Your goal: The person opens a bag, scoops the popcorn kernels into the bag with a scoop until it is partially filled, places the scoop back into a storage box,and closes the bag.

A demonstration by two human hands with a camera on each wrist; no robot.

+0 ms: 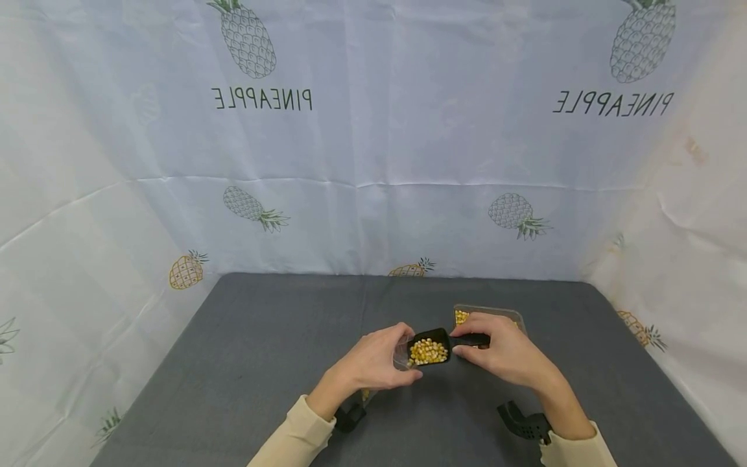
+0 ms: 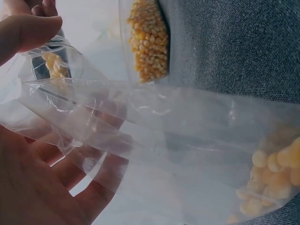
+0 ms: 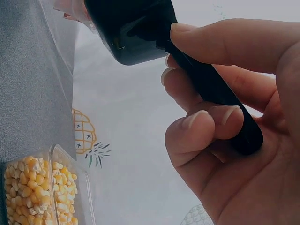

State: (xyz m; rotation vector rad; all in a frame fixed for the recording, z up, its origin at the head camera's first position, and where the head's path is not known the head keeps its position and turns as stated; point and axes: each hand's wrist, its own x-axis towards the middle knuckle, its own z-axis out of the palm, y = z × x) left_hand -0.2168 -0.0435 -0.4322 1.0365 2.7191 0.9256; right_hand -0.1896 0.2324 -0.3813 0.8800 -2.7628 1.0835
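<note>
One black scoop (image 1: 432,334) of corn kernels (image 1: 428,352), above the table (image 1: 274,363) between its side edges; mouth up, presumably against spilling. Long axis near parallel to far edge, tip leftward at clear bag (image 2: 187,126). Right hand (image 1: 508,350) grips handle (image 3: 213,89); left hand (image 1: 373,358) holds bag, thumb and fingers spread, likely for width. Corn tub (image 3: 83,180) towards far edge, right.

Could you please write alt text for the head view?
A person's right hand holds a black scoop of yellow corn kernels at the mouth of a clear plastic bag in the left hand. Beyond the right hand, a clear container of corn sits on a gray table.
</note>
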